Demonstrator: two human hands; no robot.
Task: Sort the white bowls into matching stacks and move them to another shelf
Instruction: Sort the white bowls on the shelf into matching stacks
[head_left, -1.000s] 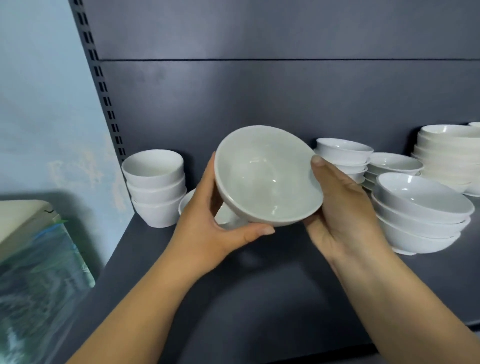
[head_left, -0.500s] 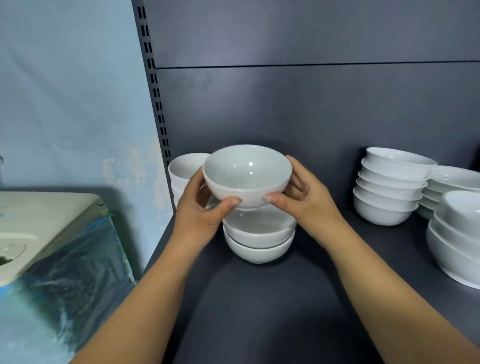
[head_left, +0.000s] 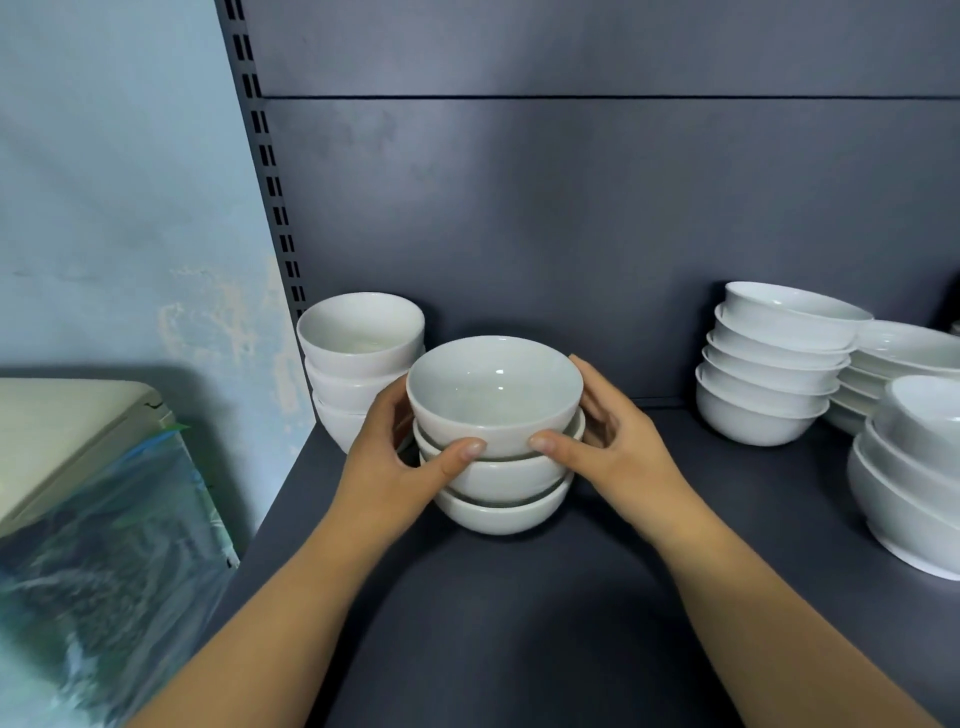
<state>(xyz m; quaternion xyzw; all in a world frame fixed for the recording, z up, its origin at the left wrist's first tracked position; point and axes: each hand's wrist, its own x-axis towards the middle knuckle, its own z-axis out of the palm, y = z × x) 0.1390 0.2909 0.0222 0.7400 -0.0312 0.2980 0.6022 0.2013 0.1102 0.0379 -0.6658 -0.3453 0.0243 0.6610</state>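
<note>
Both hands hold one white bowl: my left hand (head_left: 395, 467) and right hand (head_left: 618, 457) curl round the top bowl (head_left: 493, 400), thumbs pressed to its near wall and fingers wrapped round its sides. This bowl sits upright, mouth up, on a short stack (head_left: 498, 499) of two like bowls standing on the dark grey shelf (head_left: 519, 623), left of centre. A thin dark band shows under it; I cannot tell whether it is fully seated.

Surroundings, left to right:
- Deep cups (head_left: 358, 338), stacked upright, stand just behind the left hand, in the shelf's back left corner. The left fingers lie between them and the held bowl; I cannot tell whether they touch the cups.
- Taller stack of small bowls (head_left: 769, 384), leaning slightly, stands well apart to the right, near the back panel (head_left: 571, 234).
- Shallow dishes (head_left: 909, 348) are piled just beyond that stack.
- Large bowls (head_left: 914, 499) are piled at the right edge, nearer to me, partly cut off by the frame.

Open shelf lies between the right hand and these right-hand piles. A slotted upright (head_left: 270, 182) bounds the shelf on the left, against a pale blue wall (head_left: 114, 182). Below it, off the shelf, stands a cream box (head_left: 67, 431) with a plastic wrap (head_left: 104, 561) over its lower part.
</note>
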